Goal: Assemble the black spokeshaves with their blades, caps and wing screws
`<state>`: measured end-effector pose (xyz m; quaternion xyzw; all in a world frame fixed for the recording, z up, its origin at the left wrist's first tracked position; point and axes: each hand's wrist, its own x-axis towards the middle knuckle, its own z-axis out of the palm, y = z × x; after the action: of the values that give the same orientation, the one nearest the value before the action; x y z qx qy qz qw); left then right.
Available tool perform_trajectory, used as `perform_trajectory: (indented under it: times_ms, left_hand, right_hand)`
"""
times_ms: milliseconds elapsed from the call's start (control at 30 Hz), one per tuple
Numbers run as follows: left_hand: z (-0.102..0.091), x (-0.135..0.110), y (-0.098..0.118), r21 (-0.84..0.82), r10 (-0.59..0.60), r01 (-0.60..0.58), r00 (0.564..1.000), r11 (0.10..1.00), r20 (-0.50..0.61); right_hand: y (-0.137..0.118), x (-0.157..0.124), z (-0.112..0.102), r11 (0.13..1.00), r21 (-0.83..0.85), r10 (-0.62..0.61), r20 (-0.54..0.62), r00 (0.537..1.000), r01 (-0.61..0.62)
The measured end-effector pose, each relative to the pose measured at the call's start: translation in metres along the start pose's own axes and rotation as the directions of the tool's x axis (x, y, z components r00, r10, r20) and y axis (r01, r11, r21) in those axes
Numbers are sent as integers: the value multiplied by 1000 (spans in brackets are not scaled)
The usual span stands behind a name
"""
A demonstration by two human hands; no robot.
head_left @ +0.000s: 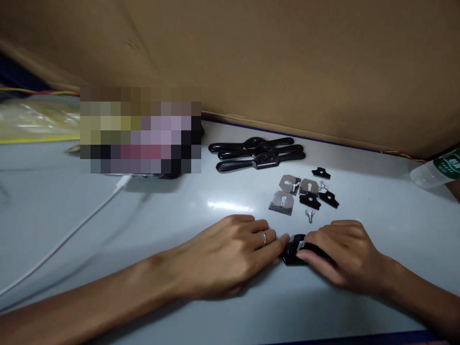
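A black spokeshave lies on the table between my hands, partly covered by them. My left hand, a ring on one finger, is closed over its left end, with the handle hidden beneath. Thumb and forefinger of my right hand pinch a silver wing screw at the middle of the spokeshave. Just beyond lie a loose wing screw, steel blades with keyhole slots, and black cap pieces.
Three more black spokeshaves lie side by side farther back. A blurred-out device with a white cable is at left. A bottle lies at right, and a cardboard wall rises behind the table.
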<state>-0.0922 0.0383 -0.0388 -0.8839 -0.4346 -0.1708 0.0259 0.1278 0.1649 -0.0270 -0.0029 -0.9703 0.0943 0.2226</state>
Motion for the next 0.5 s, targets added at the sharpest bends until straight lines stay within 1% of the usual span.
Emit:
perform_trajectory:
  times_ms: [67,233,400,500]
  left_hand:
    - [0,1,3,-8,2,-2,1000,1000,-18]
    - [1,0,4,6,-3,3,1000,1000,-5]
    - [1,-1,3,7,6,-6,1000,1000,21]
    - [0,0,3,3,8,-8,1000,1000,18]
  right_hand:
    - [-2,0,0,999,-31,-26,6,1000,27]
    - [-3,-3,0,989,-142,-45,22,999,47]
    - [-4,-4,1,985,-166,-33,49,998,41]
    - [-5,-5,1,985,-171,-29,50,998,37]
